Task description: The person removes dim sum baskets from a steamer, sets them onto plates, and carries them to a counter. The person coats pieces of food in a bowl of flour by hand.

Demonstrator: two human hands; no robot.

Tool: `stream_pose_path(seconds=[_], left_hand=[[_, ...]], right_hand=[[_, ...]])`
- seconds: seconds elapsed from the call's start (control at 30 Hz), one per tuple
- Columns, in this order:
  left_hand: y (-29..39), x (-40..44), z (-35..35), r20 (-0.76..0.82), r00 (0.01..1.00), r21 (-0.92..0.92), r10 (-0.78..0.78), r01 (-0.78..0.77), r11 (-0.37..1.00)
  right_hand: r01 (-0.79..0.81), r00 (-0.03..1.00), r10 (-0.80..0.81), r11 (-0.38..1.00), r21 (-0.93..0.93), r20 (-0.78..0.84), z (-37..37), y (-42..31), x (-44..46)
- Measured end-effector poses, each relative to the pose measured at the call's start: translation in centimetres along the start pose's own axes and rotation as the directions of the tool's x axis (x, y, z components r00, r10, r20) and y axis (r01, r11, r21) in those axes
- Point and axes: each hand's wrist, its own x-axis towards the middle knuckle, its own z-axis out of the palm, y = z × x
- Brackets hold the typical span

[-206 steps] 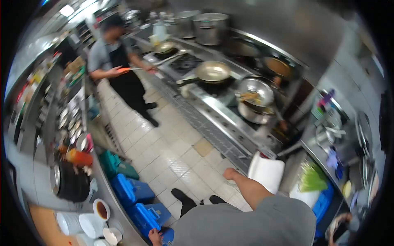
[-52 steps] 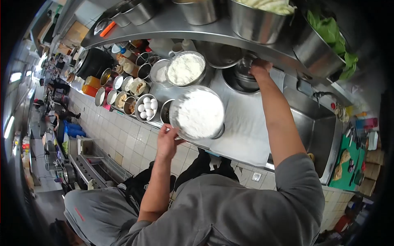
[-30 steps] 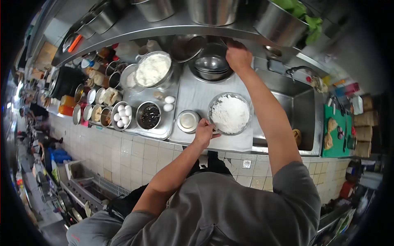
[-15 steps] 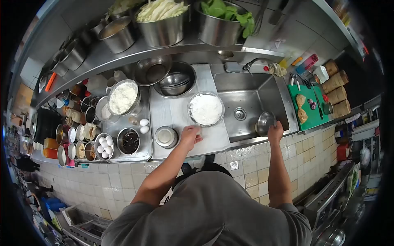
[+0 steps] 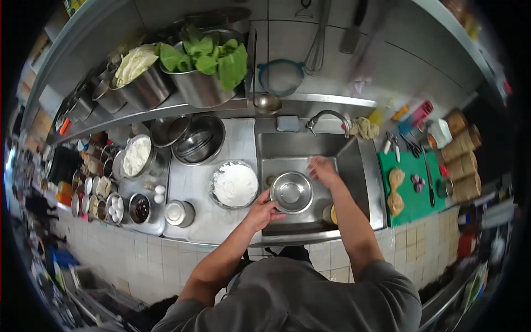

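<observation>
Steel sink [image 5: 354, 166] beneath a metal bowl [image 5: 291, 192], left grip [image 5: 262, 214] clasped at the bowl's edge, right grip [image 5: 322, 170] loosely unclenched nearby.

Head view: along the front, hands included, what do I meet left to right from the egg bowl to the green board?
Egg bowl → dark-filled pot → canister → white powder → left hand → metal bowl → right hand → green board.

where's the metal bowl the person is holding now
In the head view, the metal bowl is near the centre, in the left hand over the left part of the sink, just right of the bowl of white powder.
</observation>
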Motion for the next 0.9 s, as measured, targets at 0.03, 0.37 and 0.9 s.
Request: stream_pose_path(seconds=[0.03, 0.37, 0.9], left_hand=[[-1.3, 1.9, 0.9, -0.047, 0.996, 0.021, 0.082, -0.081, 0.996], [-3.1, 8.3, 9.3, -0.32, 0.923, 0.038, 0.214, -0.213, 0.976], [-4.7, 12.4, 13.0, -0.336, 0.928, -0.057, 0.158, -0.188, 0.981]], right_hand=[[0.07, 0.995, -0.069, 0.997, 0.01, -0.066, -2.1, 0.6, 4.5], [0.236, 0.971, -0.228, 0.963, -0.13, 0.071, -6.4, 0.7, 19.8], [0.185, 0.954, -0.131, 0.965, -0.188, 0.268, -8.8, -3.4, 17.4]])
